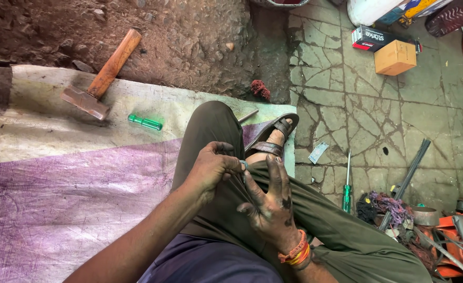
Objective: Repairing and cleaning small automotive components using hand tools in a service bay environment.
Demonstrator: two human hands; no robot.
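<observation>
Head view: left hand [210, 169] pinches small ring [243, 164] w/ curled fingertips, above the knee; right hand [270, 202] fingers spread open, index tip touching ring. Hammer [101, 76], green screwdriver handle [145, 122] lie on mat [58, 178].

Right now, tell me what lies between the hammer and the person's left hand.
In the head view, a green screwdriver handle lies on the mat between the hammer and the left hand.
</observation>
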